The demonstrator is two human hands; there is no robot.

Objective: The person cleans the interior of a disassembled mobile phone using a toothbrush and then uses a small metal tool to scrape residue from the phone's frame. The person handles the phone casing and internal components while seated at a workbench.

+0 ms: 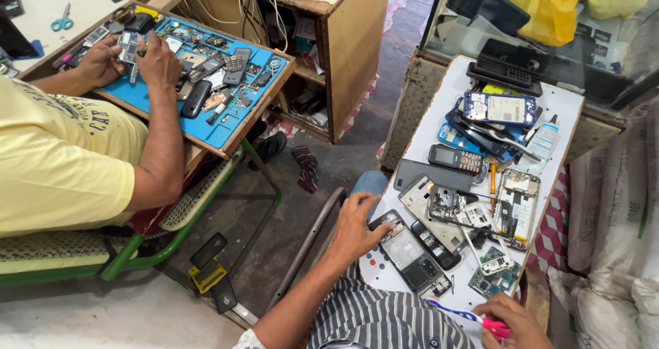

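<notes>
Right hand point(519, 323), nearest the camera, has its grip closed on a pink-handled toothbrush point(468, 317) at the white desk's point(564, 105) near edge. Left hand point(355, 227) rests, fingers spread, on an opened phone point(410, 256) just beside loose circuit boards point(493, 270). A co-worker's hands point(130, 57) work over a blue mat point(213, 126), well apart.

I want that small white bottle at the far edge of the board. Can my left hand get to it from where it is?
Probably, with a stretch. Your left hand rests on an opened phone at the near edge; the bottle lies across a clutter of phones and boards, nothing standing above it.
</notes>
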